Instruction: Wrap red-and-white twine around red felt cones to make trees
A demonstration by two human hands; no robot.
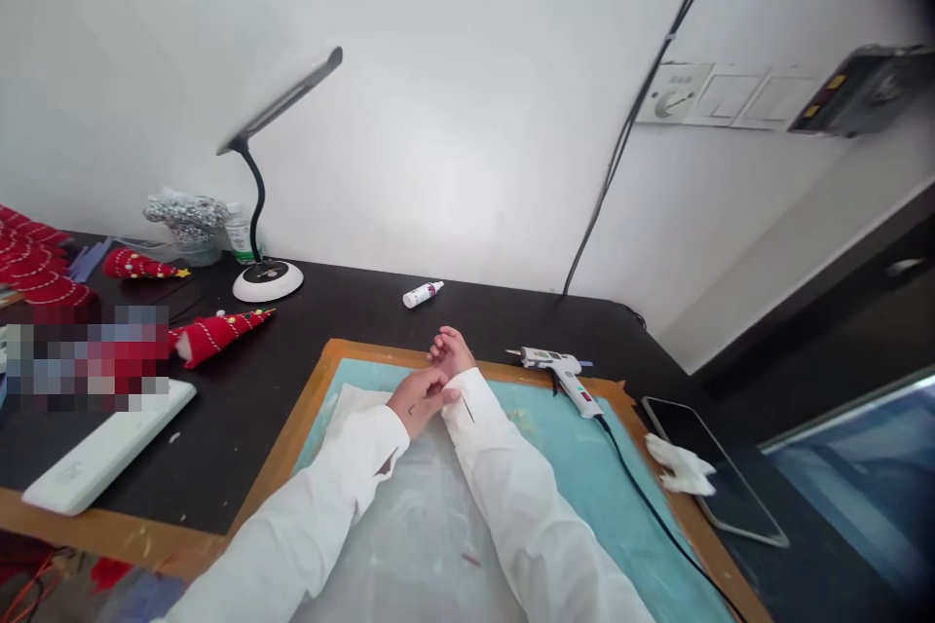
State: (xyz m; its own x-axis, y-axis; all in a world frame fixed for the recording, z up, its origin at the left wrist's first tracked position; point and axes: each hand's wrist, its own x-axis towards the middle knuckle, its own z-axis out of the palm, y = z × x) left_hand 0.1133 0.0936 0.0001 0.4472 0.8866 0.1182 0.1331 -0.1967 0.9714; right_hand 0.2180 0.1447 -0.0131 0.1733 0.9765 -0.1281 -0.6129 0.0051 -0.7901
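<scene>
My left hand (419, 401) lies across my right wrist, its thumb and fingers closed on the white sleeve cuff (457, 385) there. Just above it, my right hand (451, 350) is turned palm inward with loosely bent fingers and nothing visible in it. Both hands are over the far part of a light blue mat (584, 467) edged with brown tape. A clear plastic sheet (409, 526) and a white cloth or paper (355, 399) lie under my arms. To the right rests a white glue gun (559, 372) with a black cord.
A small white bottle (422, 294) lies beyond the mat. At left stand a desk lamp (267, 280) and red decorated cones (223, 335), near a white power bank-like block (109, 448). A phone (720, 477) with crumpled tissue (681, 465) lies at right.
</scene>
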